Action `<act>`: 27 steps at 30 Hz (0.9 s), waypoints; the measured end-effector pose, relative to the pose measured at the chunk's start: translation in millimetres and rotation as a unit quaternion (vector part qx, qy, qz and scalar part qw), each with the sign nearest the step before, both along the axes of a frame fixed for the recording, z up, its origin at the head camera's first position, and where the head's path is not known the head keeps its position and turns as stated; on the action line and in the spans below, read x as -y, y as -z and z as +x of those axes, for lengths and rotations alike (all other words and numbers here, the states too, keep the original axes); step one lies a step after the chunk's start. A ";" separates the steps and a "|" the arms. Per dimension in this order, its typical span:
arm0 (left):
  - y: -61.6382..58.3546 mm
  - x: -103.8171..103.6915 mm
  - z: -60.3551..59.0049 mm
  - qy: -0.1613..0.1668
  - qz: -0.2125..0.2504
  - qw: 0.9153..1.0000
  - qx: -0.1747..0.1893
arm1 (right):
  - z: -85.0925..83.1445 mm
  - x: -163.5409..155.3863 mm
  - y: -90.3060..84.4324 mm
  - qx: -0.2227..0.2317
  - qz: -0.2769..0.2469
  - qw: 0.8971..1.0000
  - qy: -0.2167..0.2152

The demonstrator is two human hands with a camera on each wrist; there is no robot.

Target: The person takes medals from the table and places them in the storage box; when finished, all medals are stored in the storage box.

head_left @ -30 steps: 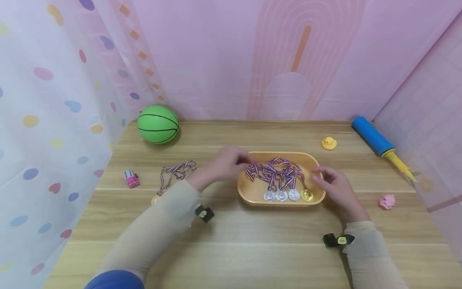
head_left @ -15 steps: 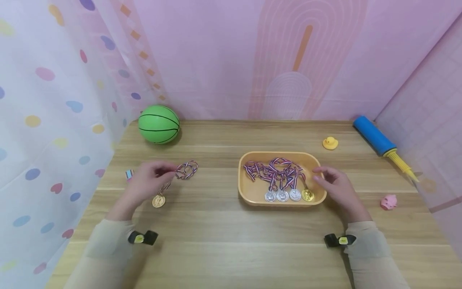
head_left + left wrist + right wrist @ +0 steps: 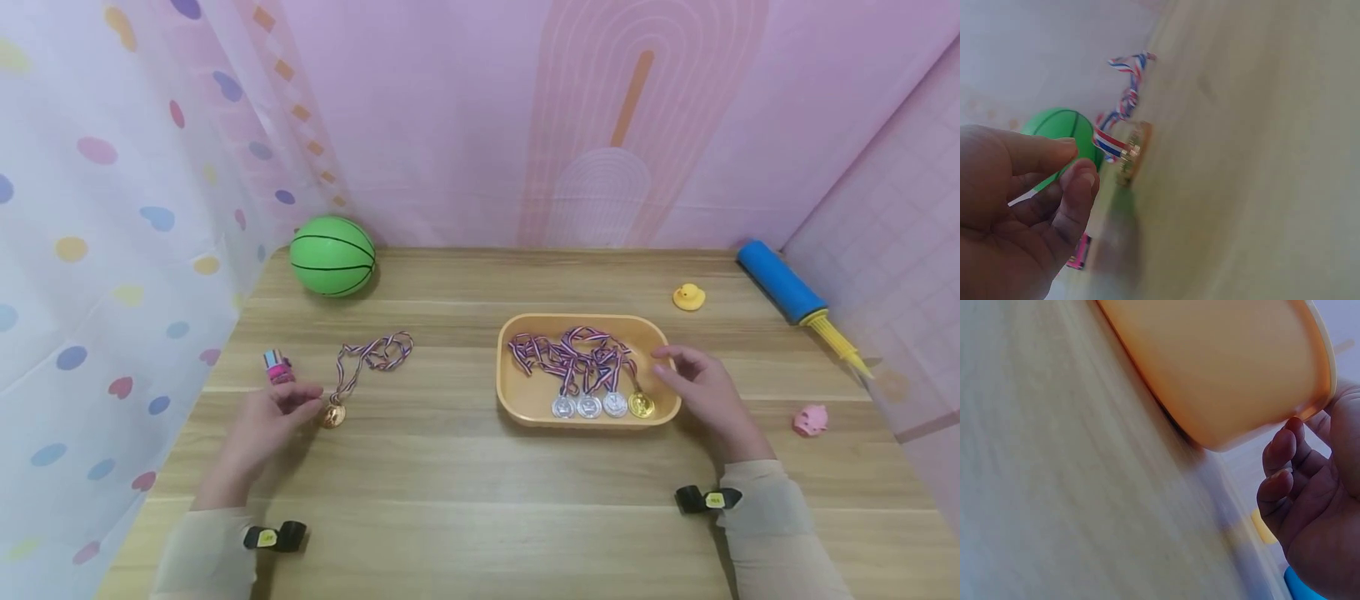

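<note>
Hovering left hand (image 3: pixel 264 419) fingers loose beside medal (image 3: pixel 333 414); right hand (image 3: pixel 705 397) relaxed by tray (image 3: pixel 517 398); no legible writing.

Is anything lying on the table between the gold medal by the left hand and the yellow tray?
Nothing visible: bare wooden table separates the gold medal with striped ribbon beside the left hand from the yellow oval tray.

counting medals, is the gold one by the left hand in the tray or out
Out. The gold medal lies on the table, left of the tray, beside the left hand.

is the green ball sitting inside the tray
No, the green ball sits on the table's far left corner, well apart from the tray.
</note>
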State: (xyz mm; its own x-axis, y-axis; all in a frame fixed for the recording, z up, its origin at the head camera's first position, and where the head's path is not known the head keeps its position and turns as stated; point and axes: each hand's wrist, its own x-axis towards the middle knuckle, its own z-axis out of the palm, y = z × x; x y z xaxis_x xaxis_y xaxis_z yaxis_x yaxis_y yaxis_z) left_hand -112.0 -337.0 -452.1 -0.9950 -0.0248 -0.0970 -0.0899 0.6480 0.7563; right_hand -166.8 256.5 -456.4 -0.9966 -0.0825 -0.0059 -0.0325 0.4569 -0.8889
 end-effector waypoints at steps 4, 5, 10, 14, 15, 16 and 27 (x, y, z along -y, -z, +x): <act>7.7 -1.2 -0.9 -0.007 -0.042 0.999 0.003 | -0.4 -0.1 0.4 -0.003 0.005 1.000 0.001; 9.0 -2.0 -1.3 -0.008 -0.052 0.999 0.003 | -0.4 0.2 0.4 -0.001 0.004 1.000 0.002; 12.7 -4.7 -3.9 -0.012 -0.072 0.997 -0.006 | 0.1 0.4 0.0 0.000 0.009 1.000 0.001; 13.3 -5.9 -5.8 -0.014 -0.072 0.997 -0.007 | 0.4 -0.3 1.4 -0.012 0.005 1.000 -0.001; 13.3 -6.2 -6.1 -0.014 -0.072 0.997 -0.005 | 0.4 -0.5 1.8 -0.016 0.002 1.000 -0.001; 13.3 -6.8 -6.4 -0.014 -0.071 0.997 -0.003 | 0.5 -0.7 2.0 -0.020 0.000 1.000 -0.002; 11.0 -12.6 -8.9 0.002 -0.093 0.996 0.008 | 1.2 -0.5 2.0 -0.021 0.003 1.000 -0.002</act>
State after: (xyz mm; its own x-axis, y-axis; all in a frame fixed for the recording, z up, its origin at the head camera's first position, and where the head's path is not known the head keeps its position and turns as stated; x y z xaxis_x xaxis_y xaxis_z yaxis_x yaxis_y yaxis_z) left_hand -121.0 -324.4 -463.1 -0.9935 -0.0398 -0.1064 -0.0977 0.7775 0.6212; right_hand -165.6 257.0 -458.5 -0.9956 -0.0869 0.0354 -0.0718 0.4627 -0.8836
